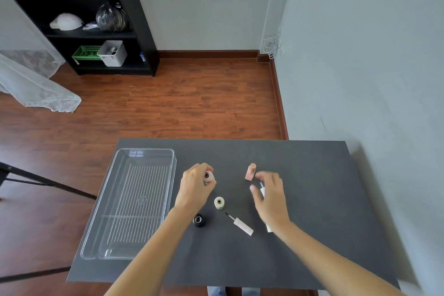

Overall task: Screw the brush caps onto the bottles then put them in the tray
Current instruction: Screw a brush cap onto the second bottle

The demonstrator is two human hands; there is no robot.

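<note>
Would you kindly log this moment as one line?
left hand: holds pink bottle | right hand: blurred, at white brush cap | tray: no bottles

No readable text, labels, brands or numbers anywhere in view.

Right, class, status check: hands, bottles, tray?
Left hand grips pale pink bottle, uncapped. Right hand picking up white brush cap. Tray empty. Nothing in the way.
</note>
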